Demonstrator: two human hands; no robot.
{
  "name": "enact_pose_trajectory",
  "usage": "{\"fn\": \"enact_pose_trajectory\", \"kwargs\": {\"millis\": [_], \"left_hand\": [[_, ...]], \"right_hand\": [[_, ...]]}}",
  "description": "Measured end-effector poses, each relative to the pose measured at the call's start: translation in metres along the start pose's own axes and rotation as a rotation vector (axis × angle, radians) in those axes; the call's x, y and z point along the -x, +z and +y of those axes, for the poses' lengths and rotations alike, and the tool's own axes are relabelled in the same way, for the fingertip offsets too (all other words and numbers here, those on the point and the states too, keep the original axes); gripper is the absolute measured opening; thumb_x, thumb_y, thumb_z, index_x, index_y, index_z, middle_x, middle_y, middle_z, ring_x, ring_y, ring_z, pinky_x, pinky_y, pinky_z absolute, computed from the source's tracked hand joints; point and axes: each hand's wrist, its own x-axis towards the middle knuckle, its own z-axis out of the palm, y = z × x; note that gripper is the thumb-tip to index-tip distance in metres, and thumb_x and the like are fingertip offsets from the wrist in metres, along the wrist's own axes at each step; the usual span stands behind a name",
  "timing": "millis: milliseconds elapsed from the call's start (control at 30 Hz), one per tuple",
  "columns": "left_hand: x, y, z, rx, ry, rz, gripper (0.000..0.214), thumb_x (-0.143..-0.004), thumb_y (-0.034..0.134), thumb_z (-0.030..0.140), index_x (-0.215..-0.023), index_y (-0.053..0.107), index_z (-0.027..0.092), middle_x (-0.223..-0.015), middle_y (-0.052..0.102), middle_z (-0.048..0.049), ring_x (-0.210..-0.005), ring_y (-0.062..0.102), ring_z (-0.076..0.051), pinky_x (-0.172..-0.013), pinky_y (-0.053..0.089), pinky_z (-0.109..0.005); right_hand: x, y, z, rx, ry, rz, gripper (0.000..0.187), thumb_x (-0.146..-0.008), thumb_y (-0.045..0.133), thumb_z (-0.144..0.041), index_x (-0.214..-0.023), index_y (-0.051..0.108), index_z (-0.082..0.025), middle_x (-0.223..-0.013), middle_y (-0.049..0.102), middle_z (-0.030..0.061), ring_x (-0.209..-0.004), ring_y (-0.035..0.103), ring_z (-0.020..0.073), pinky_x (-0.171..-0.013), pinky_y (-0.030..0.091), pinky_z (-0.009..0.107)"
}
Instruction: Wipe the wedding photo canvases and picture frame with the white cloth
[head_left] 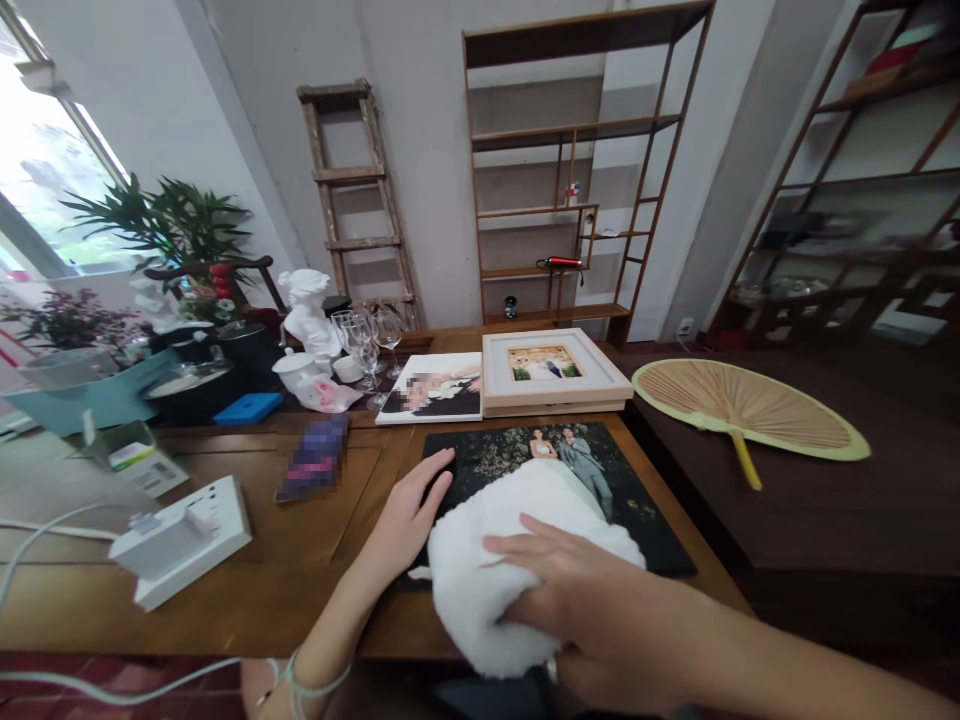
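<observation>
A dark wedding photo panel (652, 520) lies flat near the front edge of the wooden table, showing a couple in its upper part. My left hand (409, 505) rests on the panel's left edge, its fingers stretched out. Over the panel's lower middle, my right hand (559, 575) grips a bunched white towel (487, 510), with the fingers pressed into the cloth. The towel covers much of the picture and hangs toward the table's front edge. Just behind the panel are a smaller photo print (450, 385) and a light wooden picture frame (559, 370).
A white power strip (195, 540) with cables, a small open box (131, 455) and a blurred purple item (315, 455) lie to the left. Wine glasses (367, 335) and a white bust (309, 310) stand behind. A palm-leaf fan (742, 400) lies on the dark surface to the right.
</observation>
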Motion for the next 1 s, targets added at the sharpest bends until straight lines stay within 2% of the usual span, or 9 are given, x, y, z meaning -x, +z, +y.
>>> {"fn": "enact_pose_trajectory", "kwargs": {"millis": [133, 233, 300, 400, 467, 600, 700, 833, 1000], "left_hand": [[0.001, 0.002, -0.004, -0.095, 0.088, -0.006, 0.032, -0.084, 0.050, 0.031, -0.112, 0.059, 0.019, -0.124, 0.057, -0.0070, -0.117, 0.051, -0.021, -0.102, 0.038, -0.039], [0.003, 0.003, -0.001, -0.124, 0.093, 0.010, 0.030, -0.084, 0.049, 0.030, -0.110, 0.061, 0.019, -0.124, 0.058, -0.0070, -0.115, 0.053, -0.021, -0.101, 0.039, -0.039], [0.003, 0.002, 0.000, -0.144, 0.089, 0.005, 0.032, -0.084, 0.049, 0.031, -0.110, 0.061, 0.018, -0.124, 0.058, -0.0078, -0.116, 0.053, -0.021, -0.101, 0.039, -0.039], [0.002, 0.002, -0.001, -0.169, 0.093, -0.006, 0.032, -0.085, 0.048, 0.030, -0.110, 0.062, 0.017, -0.124, 0.058, -0.0080, -0.116, 0.052, -0.021, -0.102, 0.039, -0.038], [0.002, 0.002, -0.002, -0.178, 0.104, -0.001, 0.032, -0.085, 0.048, 0.030, -0.110, 0.062, 0.017, -0.123, 0.058, -0.0078, -0.116, 0.053, -0.021, -0.101, 0.039, -0.038], [0.003, 0.002, -0.004, -0.181, 0.110, 0.009, 0.032, -0.084, 0.049, 0.029, -0.111, 0.062, 0.016, -0.122, 0.059, -0.0090, -0.116, 0.053, -0.021, -0.101, 0.039, -0.038], [0.003, 0.002, -0.003, -0.176, 0.104, 0.003, 0.031, -0.084, 0.050, 0.029, -0.109, 0.063, 0.016, -0.118, 0.062, -0.0084, -0.113, 0.055, -0.021, -0.099, 0.041, -0.038], [0.003, 0.001, -0.002, -0.157, 0.107, 0.009, 0.030, -0.084, 0.050, 0.028, -0.108, 0.063, 0.017, -0.115, 0.064, -0.0071, -0.111, 0.057, -0.021, -0.098, 0.043, -0.037], [0.003, 0.000, -0.002, -0.150, 0.101, 0.002, 0.031, -0.084, 0.049, 0.030, -0.110, 0.063, 0.018, -0.122, 0.059, -0.0069, -0.115, 0.054, -0.021, -0.100, 0.040, -0.037]], "right_hand": [[0.019, -0.007, 0.017, -0.026, 0.282, 0.101, 0.042, -0.072, 0.044, -0.013, -0.110, 0.059, -0.023, -0.121, 0.055, 0.0068, -0.119, 0.041, 0.0241, -0.098, 0.030, 0.036], [0.015, -0.016, 0.040, 0.023, 0.415, 0.222, 0.032, -0.078, 0.040, -0.016, -0.101, 0.062, -0.019, -0.104, 0.062, 0.0102, -0.103, 0.051, 0.0276, -0.086, 0.038, 0.039], [0.003, -0.024, 0.055, 0.027, 0.403, 0.299, 0.028, -0.081, 0.039, -0.020, -0.094, 0.063, -0.018, -0.097, 0.064, 0.0097, -0.094, 0.054, 0.0268, -0.081, 0.039, 0.037], [-0.028, -0.036, 0.069, -0.027, 0.297, 0.354, 0.028, -0.087, 0.039, -0.032, -0.091, 0.063, -0.018, -0.095, 0.065, 0.0079, -0.087, 0.057, 0.0250, -0.078, 0.040, 0.034], [-0.056, -0.040, 0.073, -0.050, 0.249, 0.355, 0.029, -0.088, 0.040, -0.038, -0.094, 0.062, -0.019, -0.097, 0.066, 0.0078, -0.086, 0.058, 0.0241, -0.076, 0.041, 0.033], [-0.110, -0.040, 0.076, -0.038, 0.181, 0.319, 0.029, -0.088, 0.041, -0.039, -0.098, 0.061, -0.019, -0.101, 0.066, 0.0078, -0.087, 0.059, 0.0229, -0.074, 0.042, 0.030], [-0.132, -0.038, 0.075, -0.013, 0.128, 0.279, 0.029, -0.088, 0.042, -0.039, -0.096, 0.061, -0.018, -0.101, 0.066, 0.0080, -0.088, 0.059, 0.0225, -0.073, 0.041, 0.029], [-0.126, -0.036, 0.075, 0.039, 0.112, 0.254, 0.026, -0.086, 0.043, -0.035, -0.087, 0.063, -0.017, -0.096, 0.067, 0.0089, -0.086, 0.059, 0.0233, -0.073, 0.040, 0.029], [-0.074, -0.037, 0.088, 0.095, 0.200, 0.281, 0.026, -0.085, 0.040, -0.027, -0.092, 0.063, -0.017, -0.094, 0.067, 0.0094, -0.084, 0.059, 0.0245, -0.074, 0.040, 0.032]]}}
